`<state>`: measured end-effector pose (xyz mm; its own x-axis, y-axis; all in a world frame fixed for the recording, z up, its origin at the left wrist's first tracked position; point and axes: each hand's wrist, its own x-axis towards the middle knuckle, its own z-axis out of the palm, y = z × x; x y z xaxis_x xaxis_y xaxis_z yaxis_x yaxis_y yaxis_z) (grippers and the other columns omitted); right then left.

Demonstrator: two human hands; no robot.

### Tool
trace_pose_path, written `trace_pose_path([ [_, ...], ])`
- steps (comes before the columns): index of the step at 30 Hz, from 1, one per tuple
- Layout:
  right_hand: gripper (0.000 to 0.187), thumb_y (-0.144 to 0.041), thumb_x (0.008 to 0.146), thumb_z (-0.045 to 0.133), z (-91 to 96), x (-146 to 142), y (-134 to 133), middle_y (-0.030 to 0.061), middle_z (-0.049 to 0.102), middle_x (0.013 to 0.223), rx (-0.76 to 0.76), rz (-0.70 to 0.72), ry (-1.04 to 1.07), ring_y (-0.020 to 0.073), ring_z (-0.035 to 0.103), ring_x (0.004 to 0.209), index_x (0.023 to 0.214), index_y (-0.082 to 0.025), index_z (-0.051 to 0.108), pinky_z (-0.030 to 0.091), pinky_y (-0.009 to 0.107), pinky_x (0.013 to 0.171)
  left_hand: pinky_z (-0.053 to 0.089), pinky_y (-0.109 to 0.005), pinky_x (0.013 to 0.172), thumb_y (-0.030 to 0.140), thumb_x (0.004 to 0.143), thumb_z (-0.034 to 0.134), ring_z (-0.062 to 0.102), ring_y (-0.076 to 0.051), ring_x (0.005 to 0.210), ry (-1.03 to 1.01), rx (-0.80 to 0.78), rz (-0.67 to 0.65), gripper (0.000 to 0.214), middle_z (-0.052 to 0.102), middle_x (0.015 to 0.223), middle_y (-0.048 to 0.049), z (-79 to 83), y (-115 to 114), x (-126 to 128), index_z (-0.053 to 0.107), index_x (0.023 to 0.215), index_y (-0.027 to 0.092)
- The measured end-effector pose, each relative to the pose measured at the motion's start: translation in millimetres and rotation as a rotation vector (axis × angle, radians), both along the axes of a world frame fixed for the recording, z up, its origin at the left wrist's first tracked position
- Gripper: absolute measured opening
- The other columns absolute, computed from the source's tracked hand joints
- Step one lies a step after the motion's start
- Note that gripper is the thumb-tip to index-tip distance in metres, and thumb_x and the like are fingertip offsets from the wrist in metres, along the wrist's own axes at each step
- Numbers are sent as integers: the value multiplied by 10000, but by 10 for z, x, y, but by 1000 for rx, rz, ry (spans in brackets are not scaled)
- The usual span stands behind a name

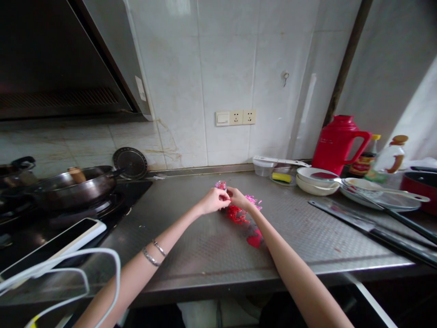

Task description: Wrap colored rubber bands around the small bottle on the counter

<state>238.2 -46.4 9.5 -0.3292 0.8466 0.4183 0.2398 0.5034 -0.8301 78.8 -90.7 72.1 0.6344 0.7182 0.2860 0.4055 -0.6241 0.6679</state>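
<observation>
Left hand (214, 200) and right hand (239, 198) meet, fingers pinched on a pink wrapper (221, 185); red shreds (236, 214) lie just beneath on the table (191, 246).

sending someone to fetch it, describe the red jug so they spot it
Follow the steel counter to its right end by the tiled wall. The red jug stands behind the white bowls; it alone is tall, all red, with a looped handle.

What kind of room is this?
Most likely a home kitchen: a wok sits on a stove under a range hood, stacked bowls and a red jug stand on the steel counter by a tiled wall. The left hand and right hand pinch a red and pink bundle there.
</observation>
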Motion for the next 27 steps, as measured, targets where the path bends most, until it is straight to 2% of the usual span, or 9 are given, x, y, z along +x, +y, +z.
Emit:
trace_pose_path([
  [4, 254, -273, 640, 638, 19, -25, -50, 15, 622, 762, -39, -39, -17, 133, 543, 669, 848, -135, 587, 439, 256, 626, 369, -198, 468, 257, 725, 595, 484, -78, 470, -81, 27, 36, 180, 618, 599, -32, 400, 235, -142, 658, 752, 91],
  [6, 264, -295, 641, 652, 34, -39, -76, 9, 613, 761, -47, -42, -16, 128, 536, 667, 843, -139, 583, 434, 247, 617, 370, -198, 476, 249, 711, 603, 485, -77, 468, -67, 66, 65, 172, 608, 571, -26, 527, 395, -178, 658, 737, 89],
  [8, 273, -309, 642, 658, 46, -50, -95, 6, 608, 762, -43, -45, -17, 124, 531, 661, 842, -139, 583, 431, 245, 616, 358, -196, 471, 249, 702, 606, 471, -72, 459, -32, 90, 66, 176, 603, 556, -21, 587, 548, -183, 669, 740, 88],
  [12, 289, -325, 647, 659, 44, -49, -103, 9, 613, 769, -28, -82, -43, 129, 533, 668, 861, -140, 598, 434, 257, 633, 364, -209, 500, 228, 676, 602, 489, -87, 490, 95, 128, 23, 173, 627, 574, -25, 579, 767, -117, 700, 728, 95],
  [16, 271, -333, 651, 655, 22, -40, -89, 7, 615, 738, -23, -121, -67, 139, 539, 668, 839, -145, 602, 436, 266, 631, 388, -227, 553, 211, 655, 596, 543, -119, 567, 164, 182, 9, 185, 670, 636, -47, 549, 873, -30, 719, 729, 95],
  [23, 257, -323, 661, 642, 27, -46, -97, 4, 608, 757, -20, -131, -87, 133, 534, 669, 842, -147, 594, 437, 263, 636, 378, -221, 538, 226, 638, 608, 550, -128, 569, 280, 133, -43, 198, 685, 645, -52, 561, 905, 11, 731, 729, 101],
  [27, 265, -316, 669, 632, 35, -48, -107, 3, 602, 780, -15, -123, -88, 125, 526, 676, 866, -143, 591, 436, 256, 645, 395, -219, 561, 228, 634, 618, 564, -131, 597, 252, 101, -82, 199, 690, 664, -52, 567, 895, -4, 730, 741, 103],
])
